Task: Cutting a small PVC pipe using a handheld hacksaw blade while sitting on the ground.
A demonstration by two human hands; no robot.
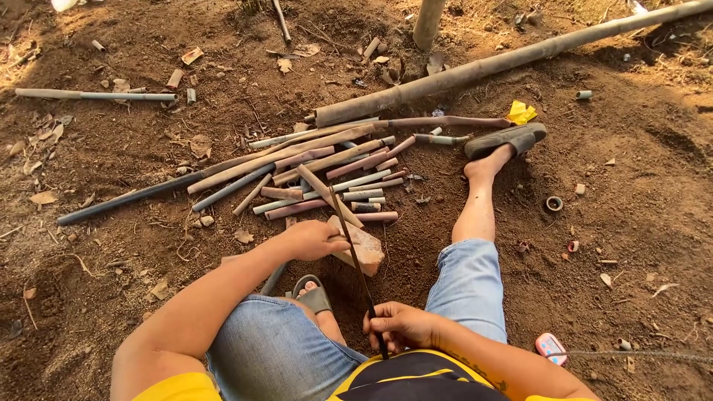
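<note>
I sit on bare earth with my legs spread. My left hand [313,239] grips a dirty pipe piece [327,194] and presses it onto a pale brick-like stone [365,249] between my legs. My right hand [399,327] holds the near end of a thin dark saw blade [355,260], which runs diagonally up across the pipe at the stone. Just beyond lies a heap of several cut pipe lengths [327,167], grey and reddish with mud.
A long thick pipe [505,63] slants across the top right. A dark long pipe [134,197] lies left. My right foot wears a sandal [505,139] beside a yellow scrap [521,113]. A small pink device [551,347] lies by my right elbow. Pipe rings and offcuts litter the soil.
</note>
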